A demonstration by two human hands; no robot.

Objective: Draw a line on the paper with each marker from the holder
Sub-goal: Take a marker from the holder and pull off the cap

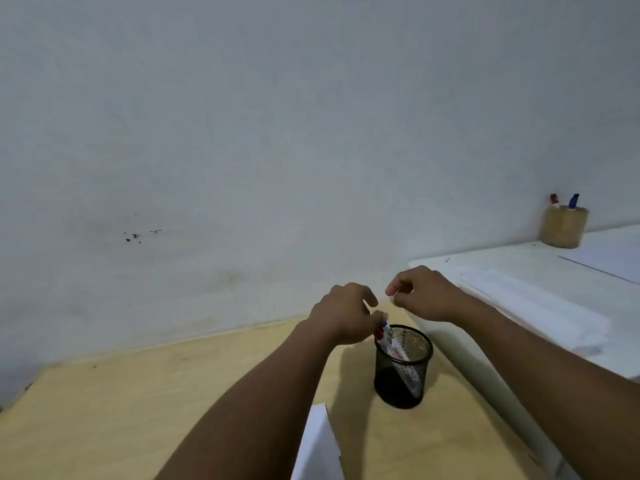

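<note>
Left hand [343, 315]: reached in over the rim of the black mesh holder [403, 367], fingers pinched round the top of a marker [393, 344].
Right hand [420, 294]: hovered just beyond the holder, loosely curled with thumb and forefinger near each other, and nothing seen in its grip.
Marker: white barrel, leaning inside the holder, its upper end under the left fingers; cap colour was hard to make out.
Holder: stood upright on the pale wooden bench [138, 403], close to its right edge.
Paper [320, 445]: a white sheet at the bottom, just beside the left forearm and near the holder.
Far right: a white surface [512, 268] carried a wooden cup [564, 226] with a red-tipped and a blue-tipped pen, well apart from both hands.
Backdrop: a plain grey wall [277, 116] with a few dark specks.
</note>
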